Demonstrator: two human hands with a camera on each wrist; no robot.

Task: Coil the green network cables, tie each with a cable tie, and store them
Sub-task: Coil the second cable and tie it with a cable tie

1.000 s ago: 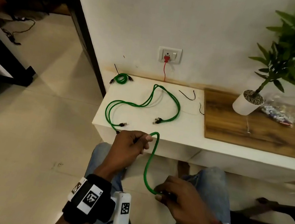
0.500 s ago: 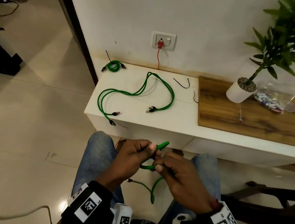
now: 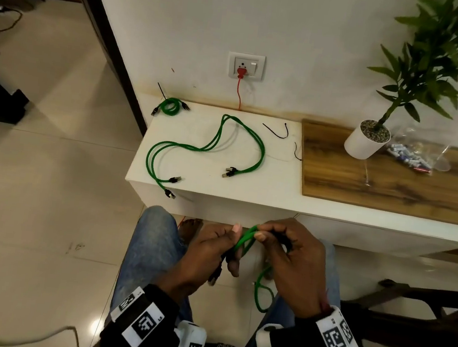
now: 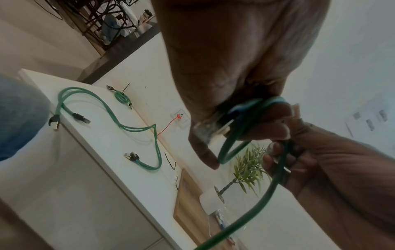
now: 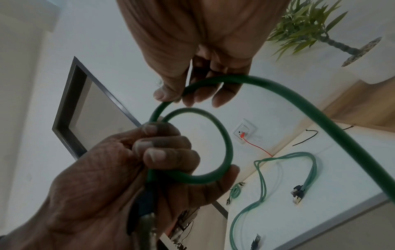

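Observation:
Over my lap, both hands work one green network cable (image 3: 246, 240). My left hand (image 3: 229, 244) curls round a small loop of it (image 5: 222, 148) and holds the plug end against the palm. My right hand (image 3: 267, 238) pinches the cable (image 5: 171, 101) just beyond the loop, between thumb and fingers. The rest of the cable (image 3: 259, 291) hangs down between my knees. Two loose green cables (image 3: 206, 148) sprawl side by side on the white table (image 3: 247, 201). A coiled, tied green cable (image 3: 169, 106) sits at the table's back left corner. Two black cable ties (image 3: 276, 132) lie near the wooden board.
A wooden board (image 3: 394, 179) covers the table's right part, with a potted plant (image 3: 365, 144) and a clear plastic bag (image 3: 414, 158) on it. A red lead (image 3: 239, 88) runs down from the wall socket. A dark chair frame (image 3: 422, 301) stands at my right.
My hands came together over my lap from being apart near the table's edge. The straight stretch of cable between them is now bent into a small loop in my left hand.

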